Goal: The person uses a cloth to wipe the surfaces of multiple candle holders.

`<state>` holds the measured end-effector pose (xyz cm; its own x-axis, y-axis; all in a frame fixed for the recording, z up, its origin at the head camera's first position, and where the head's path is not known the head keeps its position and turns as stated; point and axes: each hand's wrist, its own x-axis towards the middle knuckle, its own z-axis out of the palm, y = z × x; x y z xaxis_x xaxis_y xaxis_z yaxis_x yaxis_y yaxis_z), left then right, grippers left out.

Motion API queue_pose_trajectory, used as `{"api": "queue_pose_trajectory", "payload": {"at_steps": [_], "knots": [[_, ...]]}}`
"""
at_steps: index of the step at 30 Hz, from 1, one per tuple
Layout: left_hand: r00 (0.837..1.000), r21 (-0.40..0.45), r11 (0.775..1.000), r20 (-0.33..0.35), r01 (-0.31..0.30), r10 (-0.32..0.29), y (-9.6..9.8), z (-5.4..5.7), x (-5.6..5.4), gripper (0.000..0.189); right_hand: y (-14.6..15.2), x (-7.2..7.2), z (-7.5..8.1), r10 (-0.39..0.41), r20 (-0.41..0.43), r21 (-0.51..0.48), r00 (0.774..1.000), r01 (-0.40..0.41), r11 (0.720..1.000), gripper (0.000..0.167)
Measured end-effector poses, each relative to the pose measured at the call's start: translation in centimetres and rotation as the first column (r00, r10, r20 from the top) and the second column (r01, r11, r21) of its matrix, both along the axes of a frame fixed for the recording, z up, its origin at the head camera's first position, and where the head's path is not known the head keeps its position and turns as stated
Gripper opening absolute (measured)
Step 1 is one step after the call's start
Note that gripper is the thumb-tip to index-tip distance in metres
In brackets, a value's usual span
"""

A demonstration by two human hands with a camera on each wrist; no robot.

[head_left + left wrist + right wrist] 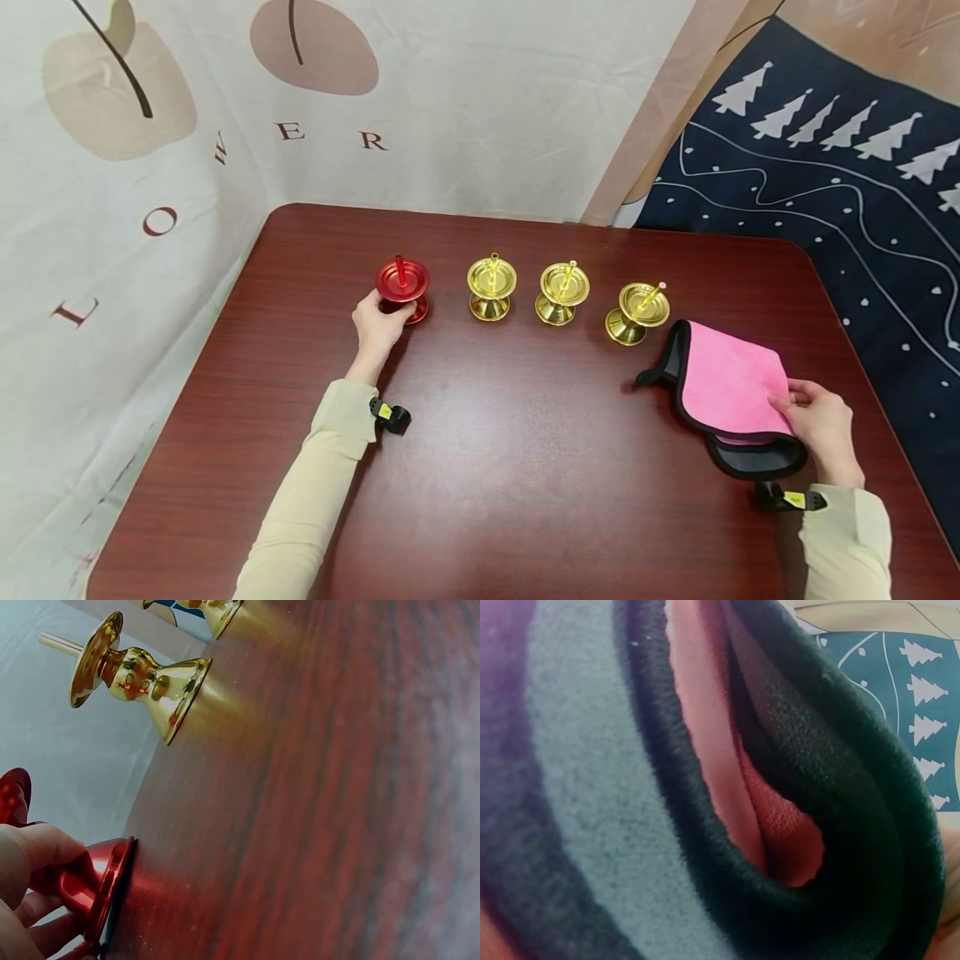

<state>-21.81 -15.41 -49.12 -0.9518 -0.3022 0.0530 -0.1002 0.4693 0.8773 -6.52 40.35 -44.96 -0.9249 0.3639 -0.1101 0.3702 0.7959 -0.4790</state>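
Observation:
At the left of the row, my left hand (378,325) grips the stem of a red metal candle holder (402,283), which has a dish and an upright spike. In the left wrist view, thumb and fingers wrap the red holder (94,881) just above its base, which stands at the table surface. Over on the right, my right hand (821,421) pinches the edge of a folded cloth (731,379), pink on one face and grey on the other with black trim. Its folded layers fill most of the right wrist view, largely hiding that hand.
Three gold candle holders stand to the right of the red one: one nearest it (491,287), one in the middle (562,293) and one beside the cloth (636,313). The brown table (480,500) meets a pale printed hanging (480,150) at its back edge.

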Motion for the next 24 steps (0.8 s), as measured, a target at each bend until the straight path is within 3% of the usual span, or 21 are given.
{"api": "queue_pose_trajectory", "payload": {"at_steps": [13,19,24], "knots": [[0.999,-0.052,0.999,0.031,-0.005,0.007,-0.1,0.1,0.0,0.043,0.0,0.2,-0.2,0.054,-0.026,0.065,0.998,-0.053,0.996,0.044],[0.993,-0.128,0.988,0.092,0.089,-0.077,-0.4,0.8,0.7,0.054,-0.1,0.6,0.9,0.053,-0.011,0.051,0.999,-0.052,0.997,0.049],[0.973,-0.201,0.965,0.187,0.17,-0.133,-0.8,2.1,2.2,0.058,-0.8,0.6,2.2,0.072,-0.082,0.094,0.994,-0.065,0.993,0.044]]}}
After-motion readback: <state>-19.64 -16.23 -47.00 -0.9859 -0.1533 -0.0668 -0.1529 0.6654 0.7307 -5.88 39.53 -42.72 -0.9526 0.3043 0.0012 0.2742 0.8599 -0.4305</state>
